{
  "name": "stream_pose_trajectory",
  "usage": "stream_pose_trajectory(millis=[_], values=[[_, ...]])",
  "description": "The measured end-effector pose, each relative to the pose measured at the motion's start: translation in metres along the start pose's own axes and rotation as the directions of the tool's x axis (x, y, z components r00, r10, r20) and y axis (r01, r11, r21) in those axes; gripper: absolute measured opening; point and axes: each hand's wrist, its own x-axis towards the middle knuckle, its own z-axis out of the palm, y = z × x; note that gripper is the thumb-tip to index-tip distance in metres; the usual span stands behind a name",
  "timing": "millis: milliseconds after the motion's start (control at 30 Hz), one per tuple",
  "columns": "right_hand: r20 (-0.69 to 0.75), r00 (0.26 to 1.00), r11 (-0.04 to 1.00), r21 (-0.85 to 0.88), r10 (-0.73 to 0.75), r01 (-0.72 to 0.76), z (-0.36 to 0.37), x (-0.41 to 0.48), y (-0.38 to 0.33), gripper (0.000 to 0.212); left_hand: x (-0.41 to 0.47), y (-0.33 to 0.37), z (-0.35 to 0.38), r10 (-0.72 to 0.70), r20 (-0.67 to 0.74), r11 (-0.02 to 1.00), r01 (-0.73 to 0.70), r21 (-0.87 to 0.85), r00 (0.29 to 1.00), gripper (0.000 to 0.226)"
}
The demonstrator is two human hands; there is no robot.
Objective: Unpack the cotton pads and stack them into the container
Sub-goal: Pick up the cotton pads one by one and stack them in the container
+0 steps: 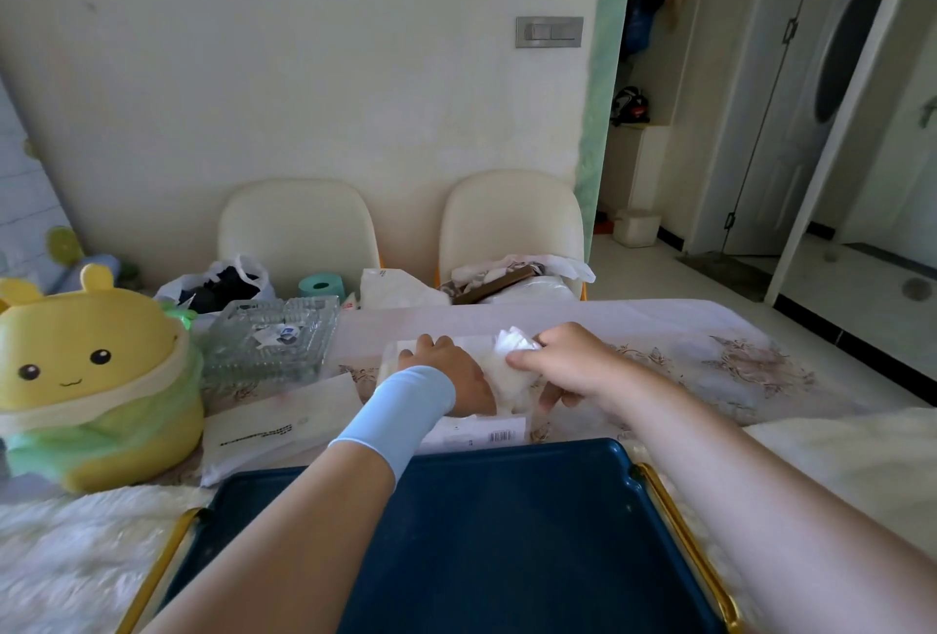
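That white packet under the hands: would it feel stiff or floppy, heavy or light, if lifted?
Probably floppy: the wrapper crumples into a peak where the right hand pinches it. Likely light for its size, as the packet looks like thin film over white padding. It may slide on the tablecloth, perhaps why the left hand rests on it.

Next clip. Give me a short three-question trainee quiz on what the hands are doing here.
1. True or false: the left hand holds down the cotton pad pack.
2. What does the right hand pinch? A the pack's crumpled wrapper; B the glass dish; C the yellow bin.
3. Fill in: the tray nearest the person is ____ with gold handles.
Key: 1 true; 2 A; 3 blue.
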Motion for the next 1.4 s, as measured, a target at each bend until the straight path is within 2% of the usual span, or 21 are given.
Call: stream_pose_trajectory(millis=[133,267,367,433,500,567,633,700,733,800,833,967,1100,1167,1267,1333,1400], values=[[-0.086,0.989,0.965,-0.223,0.119,-0.136,0.009,0.002,-0.006,0.041,-0.006,-0.002,-0.002,0.037,0.014,0.999,-0.037,-0.005,0.999,0.054],[-0.142,0.973,0.832,-0.506,0.183,-0.23,0.021,0.005,-0.018,0.059,-0.007,-0.002,-0.002,0.038,0.023,0.999,-0.037,-0.021,0.999,0.05],[-0.163,0.968,0.73,-0.636,0.189,-0.249,0.025,0.01,-0.025,0.046,-0.002,-0.002,0.001,0.024,0.031,1.0,-0.024,-0.005,0.999,0.053],[-0.133,0.961,0.716,-0.644,0.244,-0.271,0.031,0.014,-0.024,0.038,-0.002,-0.003,0.001,0.01,0.003,1.0,-0.01,-0.007,1.0,0.059],[-0.072,0.935,0.736,-0.597,0.347,-0.319,0.039,0.016,-0.021,0.057,-0.003,-0.004,0.001,0.005,-0.015,1.0,-0.005,0.0,1.0,0.061],[-0.065,0.907,0.769,-0.507,0.416,-0.389,0.048,0.021,-0.014,0.084,-0.005,-0.006,0.001,0.011,-0.02,1.0,-0.011,0.008,1.0,0.061],[-0.079,0.901,0.791,-0.45,0.427,-0.415,0.052,0.03,-0.006,0.111,-0.009,-0.008,0.002,0.026,-0.036,1.0,-0.026,-0.013,0.999,0.059],[-0.084,0.917,0.83,-0.4,0.39,-0.389,0.046,0.024,-0.01,0.121,-0.014,-0.009,0.003,0.042,-0.044,0.997,-0.045,-0.063,0.998,0.052],[-0.094,0.929,0.849,-0.383,0.357,-0.365,0.04,0.018,-0.012,0.111,-0.016,-0.01,0.003,0.05,-0.041,0.995,-0.053,-0.089,0.998,0.048],[-0.173,0.954,0.863,-0.41,0.244,-0.295,0.03,0.013,-0.009,0.065,-0.017,-0.012,0.006,0.07,-0.04,0.988,-0.075,-0.139,0.997,0.041],[-0.211,0.956,0.854,-0.439,0.203,-0.278,0.029,0.011,-0.007,0.052,-0.016,-0.012,0.007,0.083,-0.043,0.983,-0.089,-0.161,0.996,0.04],[-0.373,0.928,0.767,-0.592,0.012,-0.248,0.044,0.01,-0.01,0.023,-0.011,-0.015,0.015,0.101,-0.059,0.971,-0.112,-0.213,0.993,0.04],[-0.371,0.927,0.712,-0.664,-0.047,-0.23,0.052,0.012,-0.014,0.027,-0.011,-0.02,0.019,0.138,-0.109,0.969,-0.157,-0.19,0.984,0.037],[-0.319,0.946,0.724,-0.665,-0.052,-0.184,0.051,0.01,-0.014,0.018,-0.011,-0.028,0.02,0.139,-0.154,0.95,-0.176,-0.258,0.978,0.038],[-0.275,0.96,0.78,-0.612,-0.053,-0.132,0.038,0.006,-0.012,0.037,-0.01,-0.045,0.02,0.12,-0.23,0.918,-0.196,-0.345,0.966,0.044],[-0.336,0.929,0.813,-0.577,-0.153,-0.075,0.031,0.005,-0.009,0.044,-0.008,-0.053,0.024,0.117,-0.239,0.95,-0.178,-0.256,0.964,0.049],[-0.292,0.926,0.821,-0.57,-0.239,0.033,0.035,0.006,-0.007,0.048,-0.005,-0.056,0.03,0.115,-0.182,0.978,-0.143,-0.154,0.977,0.055]])
